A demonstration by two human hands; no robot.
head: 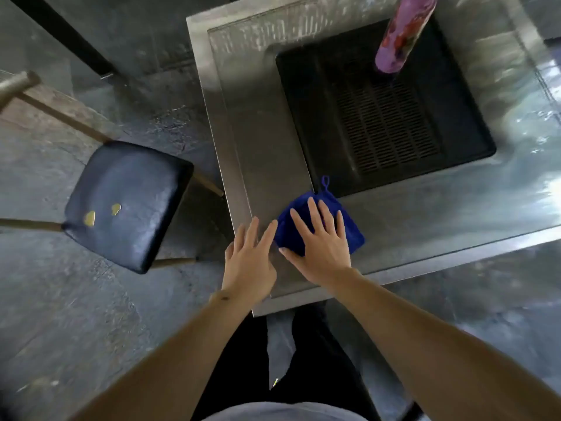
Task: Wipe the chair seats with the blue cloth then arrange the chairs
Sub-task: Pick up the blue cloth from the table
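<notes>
A folded blue cloth (306, 220) with a small hanging loop lies on the steel table (267, 153) near its front left corner. My right hand (321, 244) rests flat on top of the cloth, fingers spread. Just left of it, my left hand (249, 262) hovers at the table's corner with fingers apart and its fingertips at the cloth's edge, holding nothing. A chair (127, 202) with a dark padded seat and wooden legs stands on the floor to the left of the table; two yellowish smears mark its seat.
A black recessed grill (385, 117) fills the table's middle. A purple patterned bottle (400, 34) stands at its far edge. Another wooden chair part (18, 83) shows at far left, and a dark post (66, 38) rises at upper left. My legs stand at the table's corner.
</notes>
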